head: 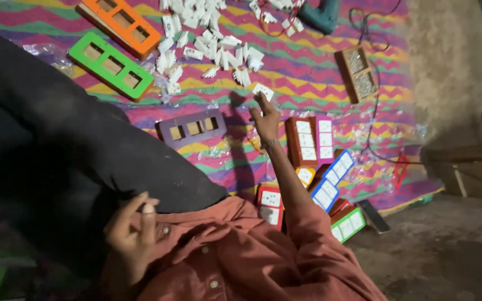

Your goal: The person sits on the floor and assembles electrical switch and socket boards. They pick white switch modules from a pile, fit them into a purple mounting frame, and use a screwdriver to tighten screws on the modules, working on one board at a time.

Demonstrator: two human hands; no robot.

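Right hand: your right hand is stretched out over the striped mat, fingers partly spread, pinching a white switch module at the fingertips.
White switch module: it is held above the mat, just below the loose pile of white modules and near the empty purple frame.
Left hand: your left hand rests close to your body against the rust-coloured shirt, fingers loosely curled; you hold nothing that can be seen in it.
Finished pieces: filled frames lie right of your forearm, a brown and pink pair, a blue one, a red one and a green one, several overlapping.
Empty frames: a green frame and an orange frame lie at the far left of the mat, side by side, well apart from your right hand.
Other items: a wooden tray of small metal parts sits on the mat's right side; a teal power tool lies at the top edge.
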